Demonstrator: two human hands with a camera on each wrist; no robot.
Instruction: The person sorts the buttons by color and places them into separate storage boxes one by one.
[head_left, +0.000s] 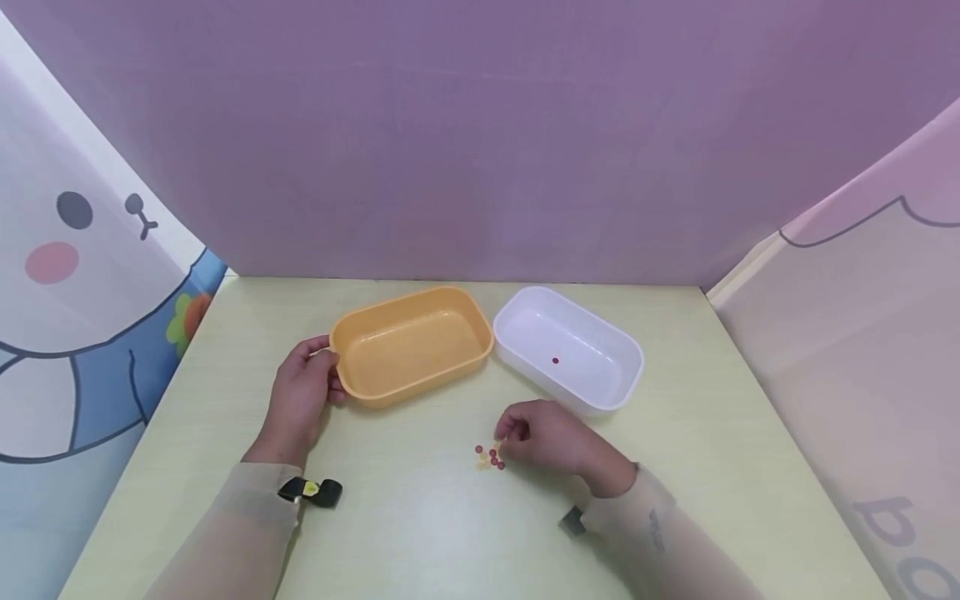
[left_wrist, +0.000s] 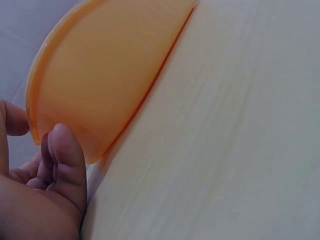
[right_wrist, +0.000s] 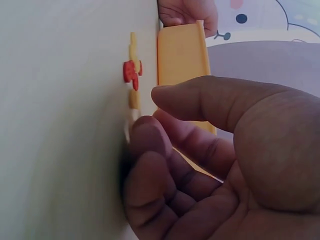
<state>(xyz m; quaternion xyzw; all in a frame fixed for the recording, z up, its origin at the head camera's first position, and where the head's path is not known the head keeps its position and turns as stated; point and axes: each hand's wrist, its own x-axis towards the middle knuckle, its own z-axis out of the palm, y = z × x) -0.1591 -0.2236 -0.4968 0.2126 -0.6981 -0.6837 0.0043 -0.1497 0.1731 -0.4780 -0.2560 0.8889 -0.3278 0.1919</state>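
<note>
At the left end of an orange plastic basin (head_left: pixel 408 387), my left hand (head_left: pixel 300 387) grips the rim between thumb and fingers. The left wrist view shows this hand (left_wrist: pixel 45 185) with its fingers against the basin's end wall. My right hand (head_left: pixel 551 442) is low over the table beside a small pile of round red pieces (head_left: pixel 493 461) and pale yellow pieces (head_left: pixel 482 465). In the right wrist view its fingers (right_wrist: pixel 150 185) are loosely bent, the thumb stands apart, and I see nothing held. A yellow piece (right_wrist: pixel 134 99) lies close to the fingertips.
A white basin (head_left: pixel 592 392) stands right of the orange one, almost touching it, with one red piece (head_left: pixel 556 361) inside. The pale table (head_left: pixel 405 517) ends at a purple backdrop (head_left: pixel 480 150). Printed cloth hangs at both sides.
</note>
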